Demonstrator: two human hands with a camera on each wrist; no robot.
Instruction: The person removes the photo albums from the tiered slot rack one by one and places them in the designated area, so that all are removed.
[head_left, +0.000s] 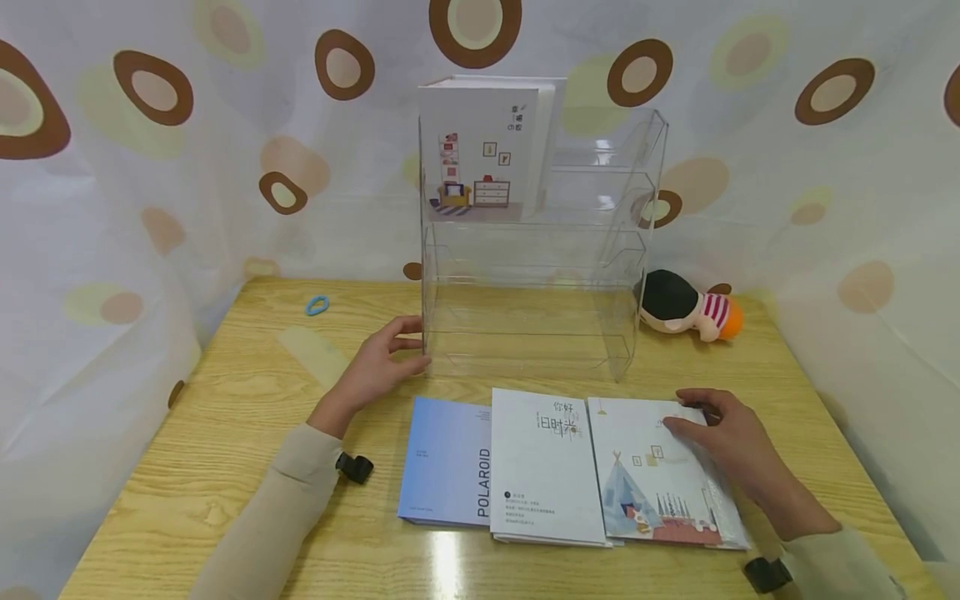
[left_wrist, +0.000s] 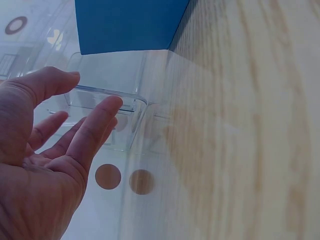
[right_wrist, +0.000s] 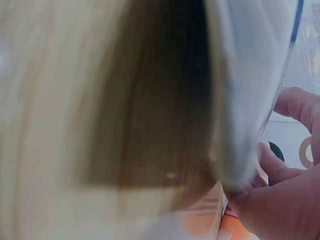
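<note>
A clear acrylic tiered rack (head_left: 536, 342) stands on the table. My left hand (head_left: 384, 358) is at its lower left side, fingers extended and apart; in the left wrist view the hand (left_wrist: 55, 140) has thumb and fingers spread near the rack's edge. My right hand (head_left: 735, 437) holds the photo album with a tent on its cover (head_left: 637, 475) at its upper right edge, thumb over the cover and fingers at the side. Left of it lie a white photo album (head_left: 543, 492) and a blue POLAROID album (head_left: 446, 467). Another white album (head_left: 480, 158) stands in the rack's upper tier.
A plush doll (head_left: 690, 308) with dark hair and a striped top lies right of the rack. A small blue ring (head_left: 317, 305) lies on the wooden table (head_left: 225, 433) at back left. Patterned curtain sheeting (head_left: 172, 250) surrounds the table's back and sides.
</note>
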